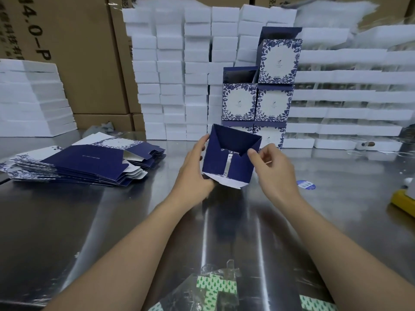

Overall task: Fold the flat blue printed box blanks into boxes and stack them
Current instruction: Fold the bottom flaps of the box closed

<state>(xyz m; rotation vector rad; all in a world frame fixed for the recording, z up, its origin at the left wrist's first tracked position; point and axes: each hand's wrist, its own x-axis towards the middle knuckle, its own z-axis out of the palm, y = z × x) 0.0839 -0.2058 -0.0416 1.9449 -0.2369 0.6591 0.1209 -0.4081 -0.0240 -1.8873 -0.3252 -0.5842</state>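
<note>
Head view: the half-folded box (229,158) hangs between my hands over the steel table (112,221) — left hand (195,167) curled round its left wall, right hand (271,169) pinching the flap's corner. Light, thin card, likely easily creased — best held near the folds.

Free passage over bare table (67,221) lower left and lower right. Mid left blocked by blanks (89,162) pile. At centre, left hand (195,169) and right hand (272,169) hold a box (226,160). Just behind it, stacked boxes (258,102); foam blocks (170,75) wall the whole back. At right edge a yellow object (404,200), bottom centre crumpled plastic (215,286).
</note>
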